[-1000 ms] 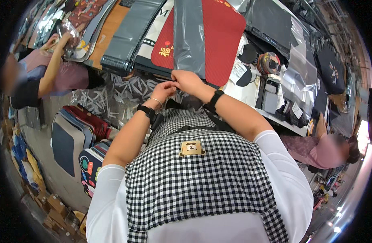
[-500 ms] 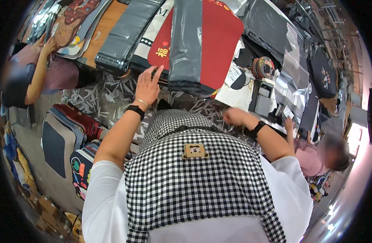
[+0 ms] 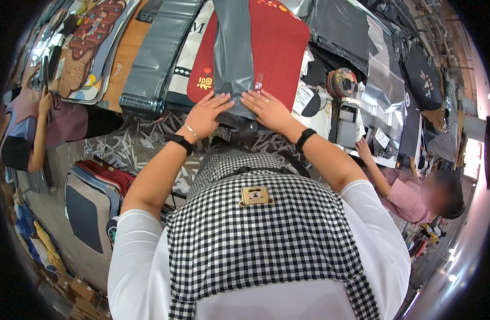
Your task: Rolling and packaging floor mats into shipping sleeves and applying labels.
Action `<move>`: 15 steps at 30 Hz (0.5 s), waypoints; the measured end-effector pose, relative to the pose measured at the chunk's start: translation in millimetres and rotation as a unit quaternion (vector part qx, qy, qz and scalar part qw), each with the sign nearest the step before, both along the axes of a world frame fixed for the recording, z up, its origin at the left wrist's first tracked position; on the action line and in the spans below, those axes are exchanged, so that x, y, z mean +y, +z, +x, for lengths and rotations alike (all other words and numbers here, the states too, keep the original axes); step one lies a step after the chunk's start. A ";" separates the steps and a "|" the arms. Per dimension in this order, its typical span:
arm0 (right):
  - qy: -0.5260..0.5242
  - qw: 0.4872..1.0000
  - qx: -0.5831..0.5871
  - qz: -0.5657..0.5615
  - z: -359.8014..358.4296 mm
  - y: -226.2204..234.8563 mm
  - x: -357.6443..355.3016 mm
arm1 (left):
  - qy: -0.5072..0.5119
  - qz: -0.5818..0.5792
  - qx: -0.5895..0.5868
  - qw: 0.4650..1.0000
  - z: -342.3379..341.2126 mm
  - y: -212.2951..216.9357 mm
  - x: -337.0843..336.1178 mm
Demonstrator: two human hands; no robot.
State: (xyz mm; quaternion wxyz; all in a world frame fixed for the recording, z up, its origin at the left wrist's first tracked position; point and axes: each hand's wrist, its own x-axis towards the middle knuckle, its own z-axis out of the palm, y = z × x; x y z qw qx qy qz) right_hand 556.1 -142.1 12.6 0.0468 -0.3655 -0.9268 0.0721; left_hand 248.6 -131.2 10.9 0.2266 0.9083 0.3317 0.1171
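A ribbed red mat [image 3: 279, 50] with gold and red decoration lies on the pile in front of me, and a long grey plastic bag [image 3: 233, 48] runs across it. At the bag's near end, my left hand [image 3: 207, 113] rests with fingers stretched out over its left edge. My right hand [image 3: 269, 110], wearing a ring, lies opposite with its fingers extended on the plastic's right side. Between the two hands the plastic looks creased. Both thumbs are mostly hidden.
Folded grey plastic bags [image 3: 149, 69] lie to the left. Round coasters [image 3: 342, 82] and clear film [image 3: 383, 80] are to the right. A stack of mats [image 3: 90, 205] stands on the floor, among paper shreds. Co-workers sit at left [image 3: 26, 128] and right [image 3: 415, 197].
My right hand has come up from below the table edge onto the grey bag. The left hand has moved slightly down and right onto it. The bag's near end has become creased.
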 end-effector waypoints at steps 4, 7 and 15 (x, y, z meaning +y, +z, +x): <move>-0.075 0.971 0.196 -0.118 -5.3 -4.9 -16.9 | 0.128 -0.153 0.012 0.980 -1.4 49.2 6.6; -0.330 0.827 0.301 -0.342 -24.5 -3.4 -5.2 | 0.248 -0.161 -0.042 0.954 -0.2 21.9 30.8; -0.481 0.765 0.287 -0.318 -37.8 -39.5 57.9 | 0.410 -0.103 -0.071 0.904 45.1 -20.3 92.4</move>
